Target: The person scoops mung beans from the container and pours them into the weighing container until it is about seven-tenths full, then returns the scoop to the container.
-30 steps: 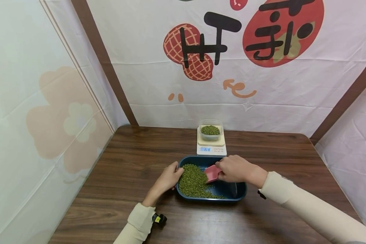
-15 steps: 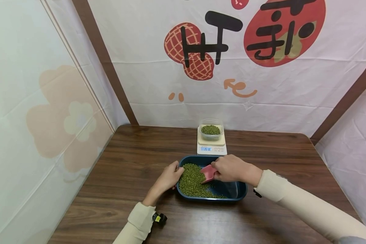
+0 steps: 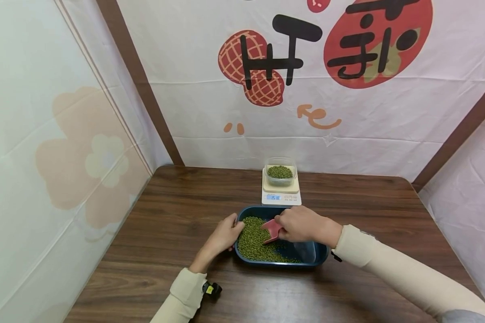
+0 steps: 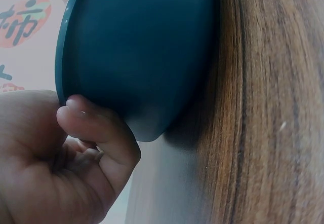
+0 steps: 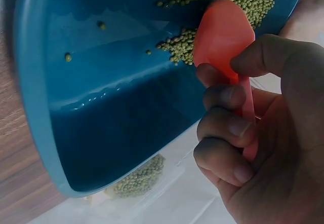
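A dark blue tray (image 3: 307, 264) stands on the table with green mung beans (image 3: 252, 242) heaped toward its left side. My left hand (image 3: 226, 233) grips the tray's left end; in the left wrist view its thumb and curled fingers (image 4: 101, 127) pinch the rim. My right hand (image 3: 301, 224) holds a pink scoop (image 3: 271, 231) by its handle over the tray. The scoop's front edge is in among the beans. In the right wrist view, the fingers wrap the handle and the scoop's bowl (image 5: 223, 34) lies against the heap.
Behind the tray sits a white kitchen scale (image 3: 280, 198) with a lit display. On it stands a clear plastic container (image 3: 280, 181) holding some mung beans. A printed cloth (image 3: 210, 152) hangs behind the wooden table (image 3: 178, 211).
My right hand has moved left with the scoop, pushing its edge further into the bean heap. The left hand stays at the tray's left end.
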The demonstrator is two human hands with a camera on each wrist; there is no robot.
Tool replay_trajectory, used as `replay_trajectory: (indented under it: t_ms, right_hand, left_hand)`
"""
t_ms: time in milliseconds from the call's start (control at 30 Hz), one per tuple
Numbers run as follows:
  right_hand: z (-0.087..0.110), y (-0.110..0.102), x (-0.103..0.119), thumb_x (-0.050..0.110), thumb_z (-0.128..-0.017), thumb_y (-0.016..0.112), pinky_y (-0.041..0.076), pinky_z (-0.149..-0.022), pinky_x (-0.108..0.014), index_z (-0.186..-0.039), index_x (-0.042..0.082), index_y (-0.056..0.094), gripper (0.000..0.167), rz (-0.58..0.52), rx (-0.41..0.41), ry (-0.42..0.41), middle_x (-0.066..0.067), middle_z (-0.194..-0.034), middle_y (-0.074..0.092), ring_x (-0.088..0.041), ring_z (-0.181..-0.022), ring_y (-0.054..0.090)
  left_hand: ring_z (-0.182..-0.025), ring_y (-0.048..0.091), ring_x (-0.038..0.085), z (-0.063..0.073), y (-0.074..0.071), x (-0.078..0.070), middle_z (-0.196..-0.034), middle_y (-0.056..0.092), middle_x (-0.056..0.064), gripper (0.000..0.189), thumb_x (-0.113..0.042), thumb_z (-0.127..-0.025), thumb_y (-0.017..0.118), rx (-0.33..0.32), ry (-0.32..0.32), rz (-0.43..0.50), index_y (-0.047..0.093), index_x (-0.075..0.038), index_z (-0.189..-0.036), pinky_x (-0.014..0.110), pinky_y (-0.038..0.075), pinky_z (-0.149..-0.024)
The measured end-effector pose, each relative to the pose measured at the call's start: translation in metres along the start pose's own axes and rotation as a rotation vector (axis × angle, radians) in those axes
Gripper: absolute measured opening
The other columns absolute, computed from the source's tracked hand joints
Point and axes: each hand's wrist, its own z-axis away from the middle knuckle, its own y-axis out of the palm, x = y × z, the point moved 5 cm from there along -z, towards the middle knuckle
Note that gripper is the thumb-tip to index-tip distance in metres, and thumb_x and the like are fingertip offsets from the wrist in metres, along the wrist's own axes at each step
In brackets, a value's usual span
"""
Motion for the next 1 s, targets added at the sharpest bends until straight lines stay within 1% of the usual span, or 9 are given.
replay_trajectory:
  t_ms: [267, 400, 600, 767, 900, 933, 1000]
  right_hand:
    - [-0.004, 0.003, 0.004, 0.021, -0.096, 0.068, 0.025, -0.053, -0.024, -0.088, 0.016, 0.065, 0.011, 0.010, 0.026, -0.001, 0.007, -0.069, 0.053, -0.006, -0.055, 0.033]
    - [-0.007, 0.003, 0.006, 0.021, -0.097, 0.067, 0.026, -0.053, -0.024, -0.094, 0.015, 0.069, 0.008, 0.021, 0.026, -0.007, 0.006, -0.068, 0.054, -0.006, -0.055, 0.034]
    - [-0.009, 0.002, 0.011, 0.021, -0.098, 0.068, 0.028, -0.052, -0.024, -0.098, 0.012, 0.072, 0.009, -0.001, 0.033, -0.006, 0.005, -0.069, 0.056, -0.006, -0.054, 0.036]
    - [-0.013, 0.003, 0.014, 0.022, -0.099, 0.068, 0.028, -0.051, -0.024, -0.100, 0.012, 0.072, 0.011, -0.008, 0.044, -0.010, 0.005, -0.071, 0.058, -0.006, -0.054, 0.037]
    - [-0.016, 0.005, 0.017, 0.023, -0.100, 0.069, 0.030, -0.051, -0.023, -0.098, 0.013, 0.071, 0.011, -0.007, 0.052, -0.008, 0.006, -0.069, 0.056, -0.005, -0.054, 0.038]
    - [-0.017, 0.006, 0.018, 0.023, -0.100, 0.068, 0.030, -0.051, -0.023, -0.100, 0.013, 0.072, 0.011, -0.013, 0.058, -0.006, 0.007, -0.069, 0.055, -0.005, -0.054, 0.038]
    - [-0.018, 0.008, 0.019, 0.024, -0.101, 0.067, 0.031, -0.051, -0.023, -0.100, 0.013, 0.071, 0.011, -0.025, 0.072, 0.003, 0.007, -0.068, 0.054, -0.005, -0.053, 0.038]
  left_hand:
    - [-0.043, 0.047, 0.015, 0.000, 0.001, 0.000, -0.062, 0.046, 0.002, 0.025, -0.017, -0.108, 0.047, 0.003, 0.002, 0.002, 0.043, -0.011, -0.084, 0.026, 0.044, -0.042]
    - [-0.043, 0.047, 0.015, 0.000, 0.001, 0.000, -0.062, 0.045, 0.002, 0.025, -0.017, -0.109, 0.047, 0.005, 0.004, 0.003, 0.043, -0.011, -0.085, 0.026, 0.044, -0.042]
    - [-0.044, 0.047, 0.015, 0.000, 0.001, 0.000, -0.062, 0.046, 0.002, 0.025, -0.018, -0.108, 0.047, 0.007, 0.002, 0.007, 0.043, -0.011, -0.085, 0.026, 0.044, -0.042]
    - [-0.044, 0.047, 0.015, 0.000, 0.001, 0.000, -0.061, 0.046, 0.002, 0.026, -0.018, -0.109, 0.047, 0.005, -0.002, 0.006, 0.044, -0.011, -0.085, 0.026, 0.043, -0.042]
    - [-0.044, 0.047, 0.015, -0.001, 0.001, 0.000, -0.061, 0.046, 0.001, 0.026, -0.019, -0.110, 0.047, 0.004, -0.007, 0.002, 0.044, -0.011, -0.085, 0.026, 0.043, -0.042]
    - [-0.043, 0.047, 0.015, -0.001, 0.001, 0.000, -0.061, 0.046, 0.001, 0.026, -0.019, -0.110, 0.047, 0.003, -0.007, 0.001, 0.044, -0.011, -0.085, 0.026, 0.043, -0.042]
    - [-0.043, 0.047, 0.015, -0.001, 0.001, 0.000, -0.061, 0.045, 0.001, 0.026, -0.019, -0.109, 0.047, 0.003, -0.008, -0.001, 0.044, -0.011, -0.085, 0.026, 0.043, -0.042]
